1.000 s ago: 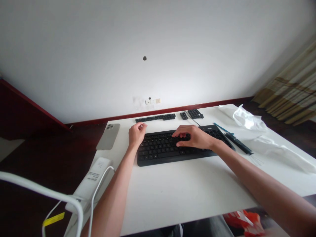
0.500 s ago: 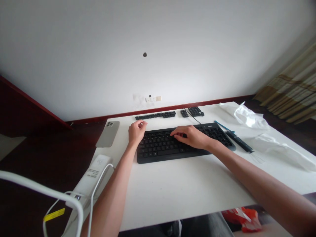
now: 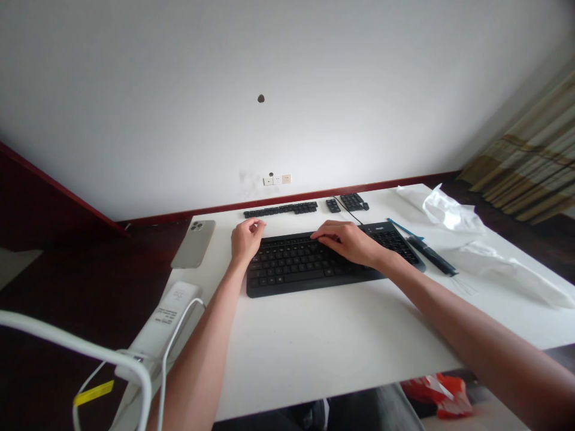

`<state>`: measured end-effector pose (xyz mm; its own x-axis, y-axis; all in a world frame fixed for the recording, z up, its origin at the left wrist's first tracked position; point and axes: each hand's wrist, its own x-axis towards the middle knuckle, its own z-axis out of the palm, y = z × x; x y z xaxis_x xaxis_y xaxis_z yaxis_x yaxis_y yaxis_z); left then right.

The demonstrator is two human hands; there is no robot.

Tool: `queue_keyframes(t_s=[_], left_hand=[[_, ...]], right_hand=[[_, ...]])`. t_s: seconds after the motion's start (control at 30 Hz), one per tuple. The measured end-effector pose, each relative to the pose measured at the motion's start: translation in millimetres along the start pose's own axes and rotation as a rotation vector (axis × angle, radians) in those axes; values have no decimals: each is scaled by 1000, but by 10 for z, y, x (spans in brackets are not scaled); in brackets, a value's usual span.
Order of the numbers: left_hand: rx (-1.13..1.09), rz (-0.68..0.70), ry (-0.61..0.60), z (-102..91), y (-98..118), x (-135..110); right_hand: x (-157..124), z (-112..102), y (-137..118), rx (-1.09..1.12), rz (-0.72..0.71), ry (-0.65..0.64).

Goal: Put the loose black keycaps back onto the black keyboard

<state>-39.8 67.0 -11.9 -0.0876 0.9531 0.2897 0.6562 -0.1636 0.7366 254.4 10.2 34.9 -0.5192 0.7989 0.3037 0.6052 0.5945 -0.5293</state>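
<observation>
White tabletop (image 3: 323, 341) spreads wide between its near edge (image 3: 336, 394) and the keyboard (image 3: 296, 276).

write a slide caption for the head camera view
On a white table, right hand over a black keyboard, left hand at its left end, black keycaps laid out behind.

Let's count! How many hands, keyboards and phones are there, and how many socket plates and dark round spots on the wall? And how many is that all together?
Hands: 2 (left hand, right hand)
Keyboard: 1
Phone: 1
Socket plates: 3
Dark round spots: 2
Total: 9
</observation>
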Motion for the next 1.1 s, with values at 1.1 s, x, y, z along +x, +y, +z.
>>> queue_keyframes(t_s=[1.1], left_hand=[[14,15,-7,6,-11,-1]], right_hand=[[4,105,18,14,79,42]])
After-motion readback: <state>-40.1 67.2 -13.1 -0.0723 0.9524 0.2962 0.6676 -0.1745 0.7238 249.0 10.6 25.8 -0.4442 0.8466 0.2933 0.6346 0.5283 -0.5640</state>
